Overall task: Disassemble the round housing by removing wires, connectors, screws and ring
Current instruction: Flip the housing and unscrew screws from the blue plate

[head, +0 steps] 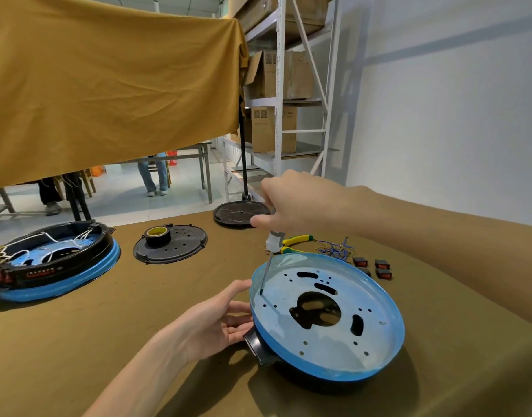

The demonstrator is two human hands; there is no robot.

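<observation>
Housing (328,323): round blue pan with a black handle stub, lying open side up on the tabletop between my hands, its pale floor pierced with holes.
Screwdriver (269,260): in my right hand (292,203), tip against the floor near the left rim.
Left hand (219,320): fingers straight, touching the housing's left edge.

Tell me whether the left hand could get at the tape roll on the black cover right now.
Probably yes: the left hand only rests open against the blue housing, and bare cloth lies between it and the tape roll.

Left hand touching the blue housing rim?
Touching. Head view: left hand cups the round housing at its left rim, fingers against the edge above the black handle.
</observation>
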